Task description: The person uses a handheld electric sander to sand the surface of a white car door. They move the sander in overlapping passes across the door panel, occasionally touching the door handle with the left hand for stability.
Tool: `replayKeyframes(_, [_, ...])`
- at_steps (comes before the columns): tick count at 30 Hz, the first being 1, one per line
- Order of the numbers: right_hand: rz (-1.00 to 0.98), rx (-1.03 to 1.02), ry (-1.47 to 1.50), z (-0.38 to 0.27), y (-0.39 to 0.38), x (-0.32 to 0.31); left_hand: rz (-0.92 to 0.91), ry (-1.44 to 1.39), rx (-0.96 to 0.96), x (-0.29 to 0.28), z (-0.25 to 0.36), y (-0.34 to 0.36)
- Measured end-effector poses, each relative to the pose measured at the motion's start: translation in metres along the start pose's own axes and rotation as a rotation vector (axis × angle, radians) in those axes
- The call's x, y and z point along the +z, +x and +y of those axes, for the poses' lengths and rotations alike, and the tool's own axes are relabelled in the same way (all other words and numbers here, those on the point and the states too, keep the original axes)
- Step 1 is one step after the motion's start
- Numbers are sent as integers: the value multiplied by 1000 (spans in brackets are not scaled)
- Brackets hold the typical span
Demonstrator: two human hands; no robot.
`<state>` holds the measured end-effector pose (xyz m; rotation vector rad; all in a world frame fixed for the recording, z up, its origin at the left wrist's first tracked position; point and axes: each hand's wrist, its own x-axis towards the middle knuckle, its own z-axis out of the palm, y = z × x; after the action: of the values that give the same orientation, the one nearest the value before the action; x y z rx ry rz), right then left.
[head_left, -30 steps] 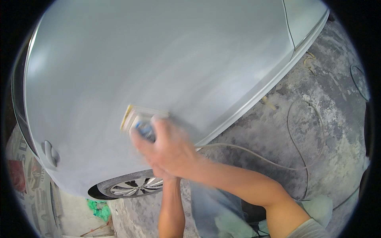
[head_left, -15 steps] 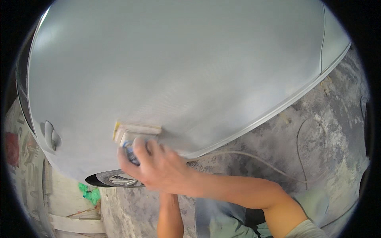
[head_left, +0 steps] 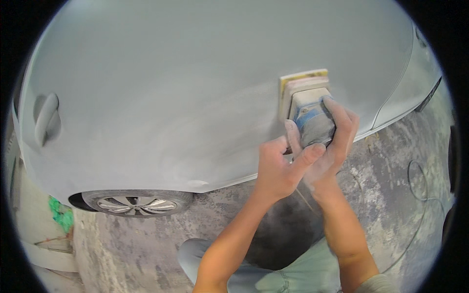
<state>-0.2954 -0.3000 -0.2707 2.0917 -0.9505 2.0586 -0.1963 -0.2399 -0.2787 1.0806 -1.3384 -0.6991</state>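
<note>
A power sander (head_left: 315, 117) with a rectangular pad, blue tape and a dusty dark body rests against the grey car door panel (head_left: 195, 63). My right hand (head_left: 337, 141) wraps over it, fingers along one side and thumb along the other. Closed at the rear of the sander is my left hand (head_left: 278, 168), its thumb reaching toward the body. What its curled fingers grip is partly hidden. Pale, scuffed patches mark the panel to the left of the pad.
A door handle (head_left: 47, 119) sticks out at the left. Below the panel is a wheel (head_left: 139, 204). A thin hose (head_left: 420, 215) loops over the stained floor (head_left: 156, 249) on the right. Green plastic (head_left: 61, 215) lies at the far left.
The sander has moved right and up across the panel in my right hand. My left hand, lower and behind the right arm before, has come up to the sander's rear. The view has shifted.
</note>
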Motion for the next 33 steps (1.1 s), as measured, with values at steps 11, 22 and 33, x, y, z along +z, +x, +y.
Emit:
replayKeyframes(11, [-316,-194,341,-161,-22,83,717,961,-1,-123,-15,-83])
replayKeyframes(22, [-116,-140,56,-60,-1,25,223,-239,5,-55,-6,-25])
replayKeyframes(33, [-371,-189,153,-164,-6,67,651,271,-31,-119,-44,-86])
